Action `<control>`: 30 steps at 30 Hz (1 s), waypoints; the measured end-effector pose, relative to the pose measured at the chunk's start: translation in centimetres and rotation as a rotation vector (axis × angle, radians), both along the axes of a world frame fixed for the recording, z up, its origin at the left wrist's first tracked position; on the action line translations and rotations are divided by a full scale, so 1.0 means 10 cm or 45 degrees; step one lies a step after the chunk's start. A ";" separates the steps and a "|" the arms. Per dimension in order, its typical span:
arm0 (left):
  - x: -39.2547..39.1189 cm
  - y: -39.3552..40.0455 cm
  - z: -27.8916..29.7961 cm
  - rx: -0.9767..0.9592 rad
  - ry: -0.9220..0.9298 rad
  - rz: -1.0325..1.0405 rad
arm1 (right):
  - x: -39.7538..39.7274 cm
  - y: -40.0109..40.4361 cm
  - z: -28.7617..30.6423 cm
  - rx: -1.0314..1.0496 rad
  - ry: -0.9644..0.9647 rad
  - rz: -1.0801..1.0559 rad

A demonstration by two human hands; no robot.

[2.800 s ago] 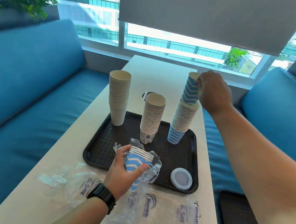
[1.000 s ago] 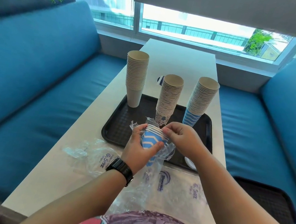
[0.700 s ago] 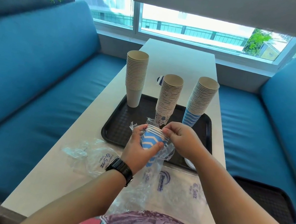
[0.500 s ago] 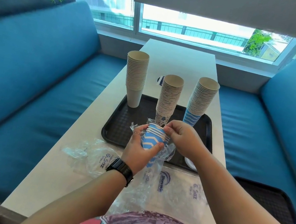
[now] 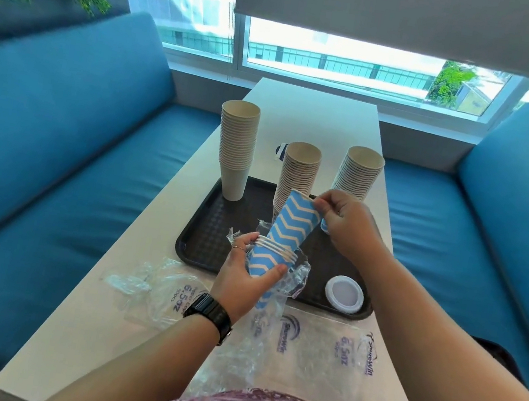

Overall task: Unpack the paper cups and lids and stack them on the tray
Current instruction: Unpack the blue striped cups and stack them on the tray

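My left hand (image 5: 240,276) grips a short stack of blue chevron cups (image 5: 267,261) still half in its clear plastic sleeve (image 5: 294,279), above the near edge of the black tray (image 5: 202,235). My right hand (image 5: 345,227) pinches the rim of one blue chevron cup (image 5: 294,222), drawn most of the way up out of that stack. On the tray stand three tall stacks: plain beige cups (image 5: 235,150) at the left, patterned cups (image 5: 299,171) in the middle, and blue chevron cups (image 5: 358,177) at the right. A white lid (image 5: 344,291) lies on the tray's near right corner.
Empty clear plastic sleeves (image 5: 168,292) with blue print lie on the white table (image 5: 312,110) in front of the tray. Blue sofas flank the table on both sides. A second dark tray (image 5: 501,356) sits on the right sofa seat.
My right hand came back from the right stack to the held cups, pinched the top cup's rim and has pulled that cup upward out of the stack. My left hand stayed in place.
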State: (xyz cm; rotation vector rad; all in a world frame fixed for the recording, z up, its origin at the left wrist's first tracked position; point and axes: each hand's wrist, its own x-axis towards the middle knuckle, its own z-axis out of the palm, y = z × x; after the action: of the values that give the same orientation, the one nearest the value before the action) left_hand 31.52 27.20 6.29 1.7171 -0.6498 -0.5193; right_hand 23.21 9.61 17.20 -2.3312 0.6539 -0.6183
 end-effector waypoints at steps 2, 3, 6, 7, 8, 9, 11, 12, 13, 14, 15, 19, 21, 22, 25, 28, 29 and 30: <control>0.00 0.00 -0.01 -0.016 0.026 0.004 | 0.02 -0.09 0.10 -0.031 -0.018 -0.044; 0.01 0.00 -0.02 -0.024 0.036 0.006 | 0.03 -0.15 0.15 -0.052 -0.024 -0.076; 0.01 0.00 -0.04 -0.015 0.032 0.010 | 0.05 -0.35 0.34 -0.135 -0.057 -0.161; 0.01 -0.01 -0.04 -0.016 0.034 0.008 | 0.06 -0.43 0.42 -0.172 -0.085 -0.177; 0.01 -0.02 -0.03 -0.018 0.037 0.005 | 0.08 -0.52 0.49 -0.205 -0.111 -0.196; 0.02 -0.02 -0.03 -0.016 0.041 0.002 | 0.09 -0.61 0.56 -0.242 -0.130 -0.221; 0.02 -0.03 -0.02 -0.004 0.047 -0.008 | 0.10 -0.78 0.71 -0.322 -0.146 -0.292; 0.03 -0.04 -0.02 0.003 0.043 -0.015 | 0.11 -0.86 0.79 -0.354 -0.152 -0.329; 0.03 -0.05 -0.02 0.009 0.037 -0.020 | 0.12 -0.91 0.85 -0.390 -0.159 -0.361; 0.02 -0.05 -0.01 0.011 0.034 -0.020 | 0.13 -0.96 0.91 -0.427 -0.157 -0.396; 0.02 -0.06 0.00 0.005 0.038 -0.012 | 0.14 -1.00 0.96 -0.472 -0.143 -0.433; 0.01 -0.07 0.01 -0.030 0.072 0.006 | 0.20 -1.08 0.98 -0.701 -0.017 -0.486; 0.01 -0.07 0.00 -0.034 0.085 0.006 | 0.22 -1.12 0.89 -0.797 0.075 -0.465; 0.01 -0.07 0.00 -0.031 0.091 0.005 | 0.23 -1.14 0.83 -0.814 0.127 -0.453; 0.03 -0.05 -0.03 -0.008 0.086 0.007 | 0.25 -1.14 0.64 -0.774 0.255 -0.411; 0.03 -0.04 -0.04 0.008 0.077 0.013 | 0.26 -1.10 0.47 -0.735 0.330 -0.385; 0.03 -0.03 -0.05 0.009 0.073 0.016 | 0.26 -1.08 0.42 -0.724 0.342 -0.385; 0.03 -0.03 -0.05 0.007 0.075 0.018 | 0.26 -1.06 0.37 -0.716 0.347 -0.385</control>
State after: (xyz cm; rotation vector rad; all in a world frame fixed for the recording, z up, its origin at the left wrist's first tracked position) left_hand 31.82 26.92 5.78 1.7045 -0.5941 -0.5599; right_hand 25.84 -1.02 20.93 -2.8985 1.0851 -0.6901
